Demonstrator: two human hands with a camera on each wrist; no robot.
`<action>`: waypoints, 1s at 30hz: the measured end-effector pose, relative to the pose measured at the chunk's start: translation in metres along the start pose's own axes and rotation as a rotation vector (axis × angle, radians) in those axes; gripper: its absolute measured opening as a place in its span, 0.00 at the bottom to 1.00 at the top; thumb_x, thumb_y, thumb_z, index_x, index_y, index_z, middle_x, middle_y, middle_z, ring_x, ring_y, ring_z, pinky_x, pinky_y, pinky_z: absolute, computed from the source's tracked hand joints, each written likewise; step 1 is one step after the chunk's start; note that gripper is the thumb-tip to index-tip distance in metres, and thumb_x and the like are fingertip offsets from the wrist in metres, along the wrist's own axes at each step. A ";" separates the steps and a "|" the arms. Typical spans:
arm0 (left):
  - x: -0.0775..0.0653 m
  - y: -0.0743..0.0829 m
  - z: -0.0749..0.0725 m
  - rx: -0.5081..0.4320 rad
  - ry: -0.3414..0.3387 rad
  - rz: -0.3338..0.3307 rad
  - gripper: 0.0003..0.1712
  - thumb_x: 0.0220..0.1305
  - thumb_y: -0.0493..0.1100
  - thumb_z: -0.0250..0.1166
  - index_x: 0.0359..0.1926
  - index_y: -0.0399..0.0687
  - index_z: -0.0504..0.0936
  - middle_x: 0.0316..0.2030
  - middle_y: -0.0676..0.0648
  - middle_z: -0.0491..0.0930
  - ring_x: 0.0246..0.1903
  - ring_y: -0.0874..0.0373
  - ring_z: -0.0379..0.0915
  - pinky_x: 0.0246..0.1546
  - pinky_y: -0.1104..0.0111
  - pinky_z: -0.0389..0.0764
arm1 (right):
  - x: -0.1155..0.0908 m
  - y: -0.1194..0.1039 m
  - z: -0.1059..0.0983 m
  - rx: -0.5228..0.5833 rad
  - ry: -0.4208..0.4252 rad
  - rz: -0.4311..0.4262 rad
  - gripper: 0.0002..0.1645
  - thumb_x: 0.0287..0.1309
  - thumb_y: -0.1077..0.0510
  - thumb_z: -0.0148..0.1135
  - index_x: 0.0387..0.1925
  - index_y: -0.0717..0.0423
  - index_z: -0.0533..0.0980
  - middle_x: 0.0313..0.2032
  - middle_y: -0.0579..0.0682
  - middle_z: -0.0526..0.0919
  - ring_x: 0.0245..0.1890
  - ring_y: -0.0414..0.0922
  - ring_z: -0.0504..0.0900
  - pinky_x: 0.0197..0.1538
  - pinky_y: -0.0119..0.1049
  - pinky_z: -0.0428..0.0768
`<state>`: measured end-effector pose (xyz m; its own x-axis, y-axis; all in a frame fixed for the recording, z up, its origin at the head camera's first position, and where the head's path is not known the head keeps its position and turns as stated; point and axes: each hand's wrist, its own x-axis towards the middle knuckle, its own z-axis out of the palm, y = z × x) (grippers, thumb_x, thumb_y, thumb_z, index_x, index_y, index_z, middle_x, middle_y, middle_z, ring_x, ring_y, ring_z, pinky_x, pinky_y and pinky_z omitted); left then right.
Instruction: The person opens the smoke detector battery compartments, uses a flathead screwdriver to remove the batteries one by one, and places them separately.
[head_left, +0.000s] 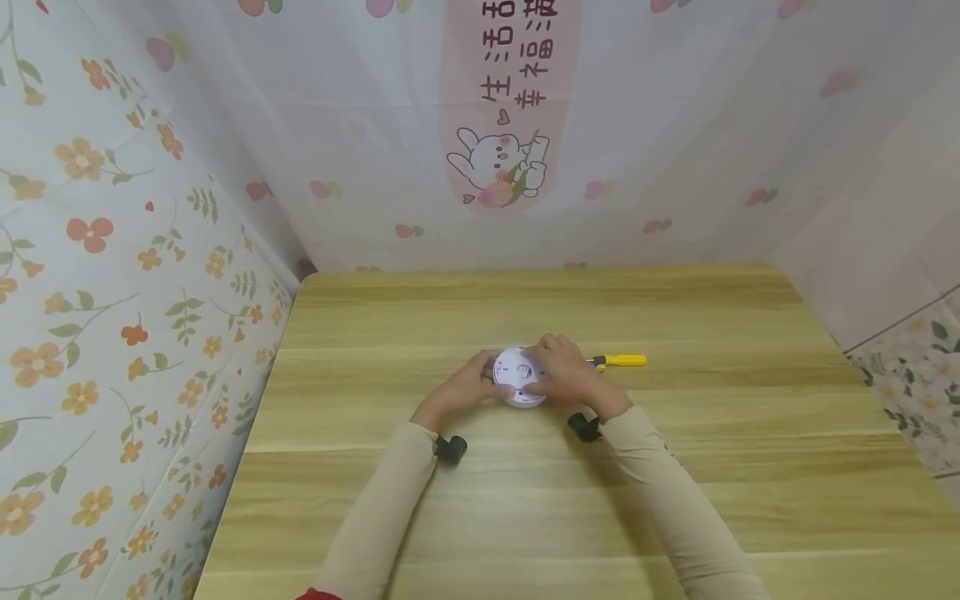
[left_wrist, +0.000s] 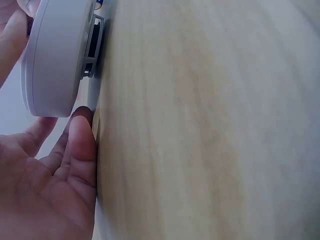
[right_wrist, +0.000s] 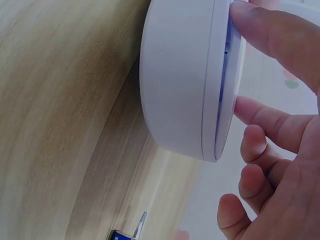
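Note:
A round white smoke detector (head_left: 516, 364) is held a little above the wooden table, its plate side up. My left hand (head_left: 463, 383) grips its left edge, thumb at the near rim. Below the detector (left_wrist: 57, 60) in the left wrist view, fingers of that left hand (left_wrist: 45, 185) curl close to the tabletop. From the right, my right hand (head_left: 566, 375) pinches the thin white mounting plate (right_wrist: 231, 115) between thumb and index finger, the other fingers loosely bent. A narrow gap shows between plate and body in the right wrist view.
A yellow-handled screwdriver (head_left: 624, 360) lies on the table (head_left: 360, 492) just right of my right hand. Beside its shaft is a small blue battery (right_wrist: 120, 235), partly out of frame in the right wrist view. A printed curtain (head_left: 360, 167) hangs behind the table.

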<state>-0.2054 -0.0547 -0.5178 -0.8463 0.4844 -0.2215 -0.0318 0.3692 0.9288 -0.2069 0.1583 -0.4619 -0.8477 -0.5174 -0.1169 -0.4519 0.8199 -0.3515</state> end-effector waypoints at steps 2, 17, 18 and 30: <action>0.001 0.000 0.000 0.009 0.000 -0.007 0.42 0.63 0.52 0.65 0.72 0.46 0.57 0.59 0.43 0.71 0.58 0.50 0.69 0.61 0.57 0.71 | 0.000 0.000 0.000 0.006 -0.006 0.009 0.37 0.52 0.45 0.71 0.59 0.60 0.74 0.44 0.54 0.72 0.44 0.50 0.65 0.44 0.37 0.62; 0.006 -0.002 0.000 0.060 0.011 -0.040 0.33 0.67 0.54 0.60 0.68 0.49 0.62 0.55 0.46 0.74 0.56 0.52 0.71 0.62 0.57 0.70 | -0.003 0.002 0.000 0.059 -0.014 0.032 0.39 0.50 0.45 0.71 0.61 0.60 0.73 0.43 0.54 0.72 0.43 0.50 0.64 0.42 0.36 0.60; 0.006 -0.002 0.000 0.060 0.012 -0.042 0.33 0.67 0.54 0.60 0.68 0.49 0.62 0.54 0.46 0.75 0.56 0.53 0.71 0.62 0.57 0.70 | -0.003 0.003 0.001 0.057 -0.013 0.034 0.39 0.50 0.45 0.71 0.61 0.60 0.73 0.42 0.54 0.72 0.43 0.50 0.64 0.42 0.36 0.60; 0.006 -0.003 0.000 0.049 0.029 -0.046 0.36 0.65 0.52 0.62 0.68 0.45 0.61 0.53 0.44 0.75 0.55 0.52 0.72 0.59 0.58 0.73 | -0.006 0.022 0.003 0.098 0.037 0.043 0.49 0.44 0.41 0.74 0.65 0.60 0.68 0.43 0.56 0.72 0.43 0.51 0.66 0.44 0.38 0.64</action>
<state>-0.2106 -0.0522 -0.5218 -0.8596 0.4431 -0.2543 -0.0457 0.4291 0.9021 -0.2112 0.1787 -0.4718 -0.8764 -0.4711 -0.1003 -0.3867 0.8124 -0.4365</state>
